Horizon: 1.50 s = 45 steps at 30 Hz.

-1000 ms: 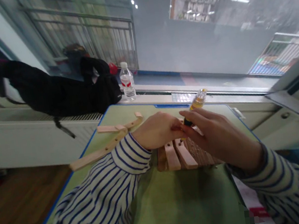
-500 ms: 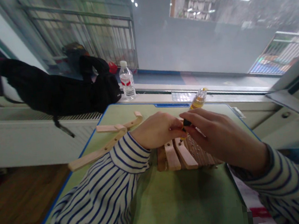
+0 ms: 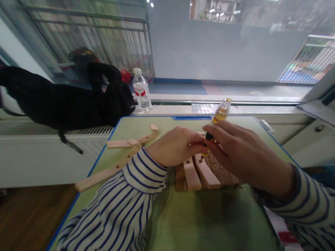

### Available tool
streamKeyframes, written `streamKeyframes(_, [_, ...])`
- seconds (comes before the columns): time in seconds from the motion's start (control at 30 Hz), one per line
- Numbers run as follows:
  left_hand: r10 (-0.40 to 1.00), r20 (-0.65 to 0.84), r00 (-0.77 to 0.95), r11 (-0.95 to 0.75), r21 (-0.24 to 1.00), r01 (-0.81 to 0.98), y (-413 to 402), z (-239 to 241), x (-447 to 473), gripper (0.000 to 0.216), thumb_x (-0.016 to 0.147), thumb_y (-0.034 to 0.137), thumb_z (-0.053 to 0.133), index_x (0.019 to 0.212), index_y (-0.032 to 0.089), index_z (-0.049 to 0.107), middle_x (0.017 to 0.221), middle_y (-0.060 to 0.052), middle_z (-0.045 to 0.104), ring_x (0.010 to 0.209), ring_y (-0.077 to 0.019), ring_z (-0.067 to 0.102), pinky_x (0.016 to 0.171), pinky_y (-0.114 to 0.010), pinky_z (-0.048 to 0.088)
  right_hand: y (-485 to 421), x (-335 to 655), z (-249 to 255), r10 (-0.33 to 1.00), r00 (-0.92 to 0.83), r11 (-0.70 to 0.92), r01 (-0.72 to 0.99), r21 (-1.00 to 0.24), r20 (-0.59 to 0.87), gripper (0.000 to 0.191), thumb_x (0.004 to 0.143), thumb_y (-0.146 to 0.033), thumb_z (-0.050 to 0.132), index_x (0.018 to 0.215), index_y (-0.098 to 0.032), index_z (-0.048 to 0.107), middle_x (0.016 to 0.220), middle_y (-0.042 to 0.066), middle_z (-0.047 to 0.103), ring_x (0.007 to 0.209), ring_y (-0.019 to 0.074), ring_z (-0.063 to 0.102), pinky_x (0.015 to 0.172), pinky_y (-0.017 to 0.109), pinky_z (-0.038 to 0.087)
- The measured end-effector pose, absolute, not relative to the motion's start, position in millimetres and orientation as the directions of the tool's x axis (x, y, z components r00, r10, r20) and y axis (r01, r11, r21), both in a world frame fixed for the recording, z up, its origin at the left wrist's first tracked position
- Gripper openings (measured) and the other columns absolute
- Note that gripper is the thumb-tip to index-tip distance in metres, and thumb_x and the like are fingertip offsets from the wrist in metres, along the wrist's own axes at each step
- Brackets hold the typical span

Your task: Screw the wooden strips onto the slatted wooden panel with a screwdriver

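A screwdriver (image 3: 221,111) with a clear yellow handle and a black collar leans to the upper right. My right hand (image 3: 240,151) has its fingers wrapped round the handle near the collar. Lower down, my left hand (image 3: 177,145) pinches the screwdriver below the collar. The tip reaches a dark hole or screw head in a pale curved wooden piece (image 3: 209,176); which one I cannot tell. Beside it lies a similar piece (image 3: 192,178). Both rest on a brown ridged board (image 3: 226,172), whose far part my hands hide.
Loose curved wooden pieces (image 3: 97,178) with holes lie at the left of the green, blue-edged table (image 3: 180,225). Beyond the table, a water bottle (image 3: 141,92) and a black bag (image 3: 73,104) sit on the sill by the window. Paper shows at the lower right.
My right hand and wrist have turned slightly and shifted a little left around the screwdriver. My left hand keeps its pinch, and the wooden pieces stay in place.
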State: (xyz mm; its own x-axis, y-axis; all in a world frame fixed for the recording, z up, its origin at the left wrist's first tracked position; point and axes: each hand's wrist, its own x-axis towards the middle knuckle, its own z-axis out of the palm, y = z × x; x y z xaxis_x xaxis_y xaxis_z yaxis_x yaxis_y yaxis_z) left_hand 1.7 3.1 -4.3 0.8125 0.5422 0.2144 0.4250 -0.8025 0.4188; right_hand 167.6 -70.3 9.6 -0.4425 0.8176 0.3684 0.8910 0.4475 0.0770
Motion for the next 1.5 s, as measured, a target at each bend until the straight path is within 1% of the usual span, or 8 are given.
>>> streamKeyframes(0.13, [0.593,0.205,0.779,-0.778,0.396,0.488,0.0,-0.7,2.5,0.018,0.082,0.032,0.058,0.078,0.019,0.071,0.061,0.001,0.064,0.055,-0.0095,0.055,0.052,-0.021,0.028,-69.2,166.9,9.6,0.810,-0.449,0.454,0.887,0.083,0.377,0.024,0.090,-0.022,0.044,0.110,-0.014,0.053,0.094,0.007,0.059,0.078,0.0183,0.055,0.065,0.029,0.043])
streamKeyframes(0.23, [0.592,0.210,0.778,-0.779,0.399,0.484,-0.3,0.5,2.6,0.025,0.081,0.037,0.059,0.072,0.017,0.070,0.057,0.001,0.062,0.052,-0.0094,0.053,0.050,-0.021,0.028,-68.0,167.0,9.5,0.806,-0.449,0.457,0.886,0.076,0.387,0.025,0.090,-0.023,0.044,0.110,-0.014,0.054,0.094,0.008,0.060,0.079,0.0191,0.056,0.065,0.031,0.045])
streamKeyframes(0.4, [0.562,0.229,0.795,-0.793,0.423,0.439,3.2,-3.1,-0.7,0.025,0.083,0.037,0.057,0.074,0.017,0.069,0.060,0.001,0.063,0.055,-0.0093,0.055,0.050,-0.021,0.028,-66.9,168.7,8.9,0.793,-0.464,0.507,0.862,-0.005,0.395,0.035,0.088,-0.024,0.046,0.121,-0.013,0.049,0.110,0.012,0.060,0.090,0.0208,0.059,0.074,0.034,0.048])
streamKeyframes(0.53, [0.554,0.218,0.803,-0.793,0.430,0.431,3.9,-4.5,-2.2,0.023,0.082,0.036,0.059,0.075,0.017,0.069,0.061,0.001,0.063,0.057,-0.0094,0.056,0.052,-0.020,0.029,-68.2,169.9,10.9,0.791,-0.486,0.534,0.845,-0.032,0.372,0.033,0.089,-0.023,0.043,0.121,-0.014,0.048,0.113,0.012,0.060,0.089,0.0199,0.060,0.073,0.034,0.048])
streamKeyframes(0.73, [0.548,0.229,0.804,-0.795,0.442,0.416,2.8,-1.8,-0.7,0.021,0.083,0.033,0.059,0.074,0.017,0.069,0.058,0.003,0.062,0.056,-0.0085,0.056,0.052,-0.020,0.029,-68.8,168.7,12.8,0.810,-0.472,0.498,0.867,0.017,0.349,0.030,0.090,-0.023,0.041,0.117,-0.015,0.050,0.105,0.010,0.061,0.085,0.0199,0.058,0.067,0.031,0.045])
streamKeyframes(0.93, [0.521,0.222,0.824,-0.796,0.474,0.376,6.0,-6.1,0.0,0.020,0.084,0.031,0.056,0.077,0.018,0.069,0.063,0.002,0.063,0.059,-0.0087,0.056,0.053,-0.020,0.031,-69.6,168.7,9.5,0.815,-0.456,0.473,0.880,0.044,0.357,0.027,0.090,-0.025,0.042,0.114,-0.016,0.050,0.099,0.009,0.060,0.081,0.0185,0.056,0.063,0.029,0.042])
streamKeyframes(1.23, [0.499,0.217,0.839,-0.784,0.525,0.331,10.0,-14.3,1.8,0.017,0.085,0.028,0.055,0.082,0.017,0.068,0.070,0.001,0.065,0.063,-0.0097,0.057,0.056,-0.019,0.033,-72.4,167.0,8.9,0.825,-0.432,0.425,0.899,0.104,0.365,0.023,0.090,-0.024,0.044,0.109,-0.015,0.051,0.095,0.009,0.059,0.077,0.0189,0.054,0.064,0.030,0.042])
streamKeyframes(1.5, [0.578,0.214,0.788,-0.776,0.442,0.449,2.3,-3.7,0.0,0.029,0.083,0.042,0.054,0.076,0.018,0.069,0.063,0.000,0.064,0.056,-0.0101,0.055,0.051,-0.020,0.030,-72.7,163.8,11.1,0.818,-0.431,0.418,0.900,0.120,0.380,0.024,0.091,-0.027,0.042,0.108,-0.015,0.052,0.093,0.009,0.059,0.075,0.0188,0.055,0.063,0.030,0.042])
